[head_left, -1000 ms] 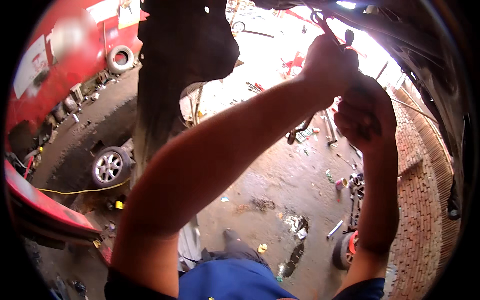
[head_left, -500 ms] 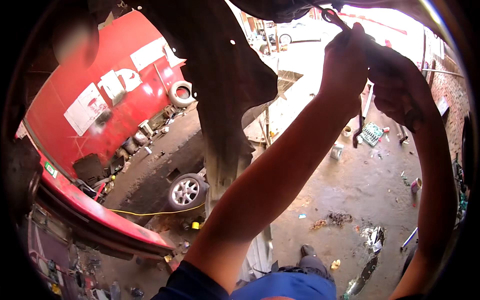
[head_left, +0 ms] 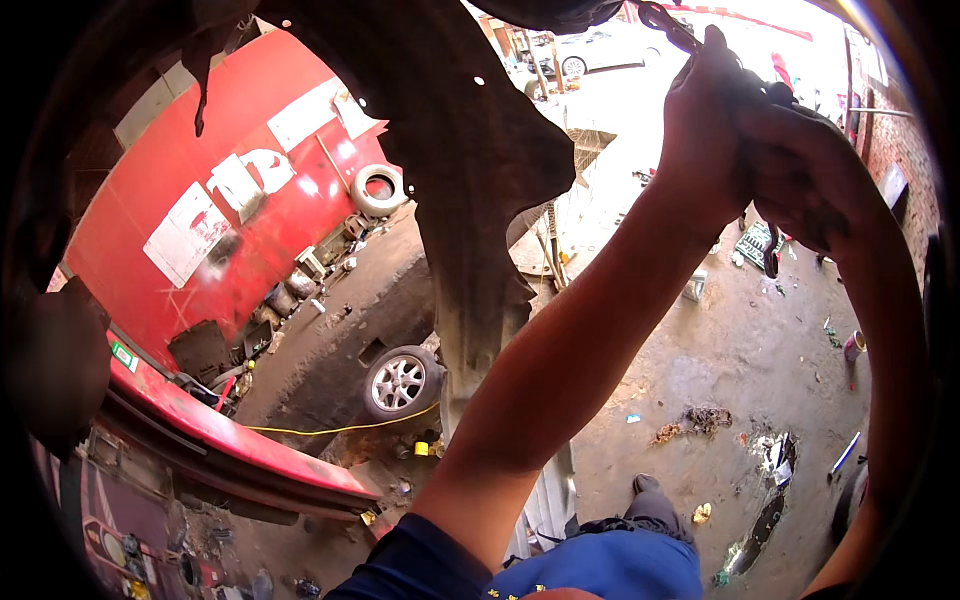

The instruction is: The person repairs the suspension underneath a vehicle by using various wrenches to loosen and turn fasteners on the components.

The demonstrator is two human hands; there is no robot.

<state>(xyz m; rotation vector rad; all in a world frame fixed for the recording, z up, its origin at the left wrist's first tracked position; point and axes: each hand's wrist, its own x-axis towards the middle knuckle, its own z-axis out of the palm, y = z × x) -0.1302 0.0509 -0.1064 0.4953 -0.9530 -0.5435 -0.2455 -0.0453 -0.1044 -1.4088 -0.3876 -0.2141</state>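
Observation:
Both my arms reach up under a dark metal vehicle part. My left hand, thumb up, is closed round a slim ring-ended metal tool that looks like a spanner; its ring end pokes out above the thumb. Right beside it, touching or nearly so, my right hand has its fingers curled in shadow. Whatever the right hand grips is hidden. A dark rounded part hangs just above and to the left of the hands.
A dark metal panel hangs left of my arms. On the left stand a red panel, a loose tyre and a wheel by a yellow cable. A green tool case and litter lie on the wet floor.
The surroundings have shifted slightly right and down in view. Both hands stay together high up, slightly farther right, and the ring-ended tool sits a little higher at the top edge.

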